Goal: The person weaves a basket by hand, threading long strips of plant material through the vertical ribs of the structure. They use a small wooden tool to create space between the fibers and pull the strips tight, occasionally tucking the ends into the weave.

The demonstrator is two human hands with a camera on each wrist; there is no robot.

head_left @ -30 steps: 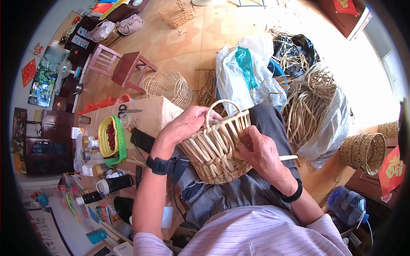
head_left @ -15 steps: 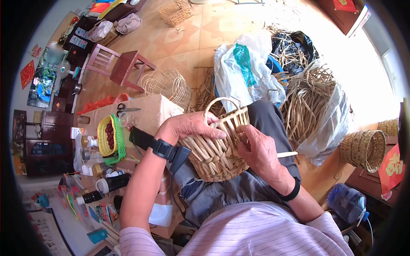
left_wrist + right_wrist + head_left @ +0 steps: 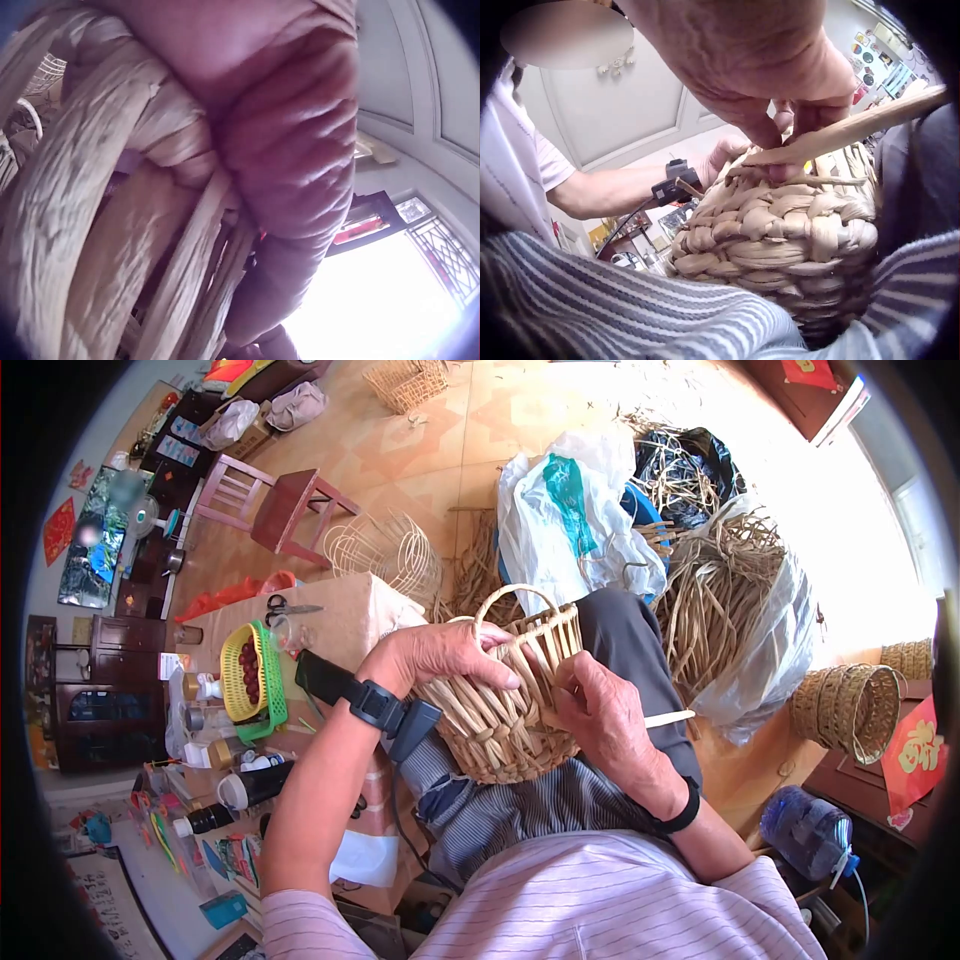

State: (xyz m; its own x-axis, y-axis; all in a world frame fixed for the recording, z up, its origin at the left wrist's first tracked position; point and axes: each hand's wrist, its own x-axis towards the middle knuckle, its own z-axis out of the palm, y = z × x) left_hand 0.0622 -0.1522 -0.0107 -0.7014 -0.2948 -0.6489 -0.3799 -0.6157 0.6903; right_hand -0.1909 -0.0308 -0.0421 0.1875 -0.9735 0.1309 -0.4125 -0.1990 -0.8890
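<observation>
A woven straw basket (image 3: 495,745) with upright stakes and an arched handle (image 3: 515,590) sits tilted on the person's lap. The left hand (image 3: 445,657) grips its upper edge beside the handle, thumb laid across the outer stakes and other fingers mostly hidden behind. Close up in the left wrist view, thick twisted stakes (image 3: 60,210) run beside this hand. At the basket's right side, the right hand (image 3: 605,710) pinches a pale flat strip (image 3: 855,135) against the weave. The strip's free end points right, past the wrist. Braided rows (image 3: 780,232) lie below the fingers.
Left, a table (image 3: 340,615) bears scissors (image 3: 290,608) and a yellow basket (image 3: 238,695) of red fruit. Ahead lie a white plastic bag (image 3: 550,540) and bagged dry straw (image 3: 720,600). A wire-like basket frame (image 3: 385,560) and chair (image 3: 285,510) stand beyond; a water jug (image 3: 805,830) is right.
The left hand has turned, bringing its thumb over the basket's outer side, and its forearm has swung outward to the left. The right hand keeps its place with the pale strip; the view shifts slightly.
</observation>
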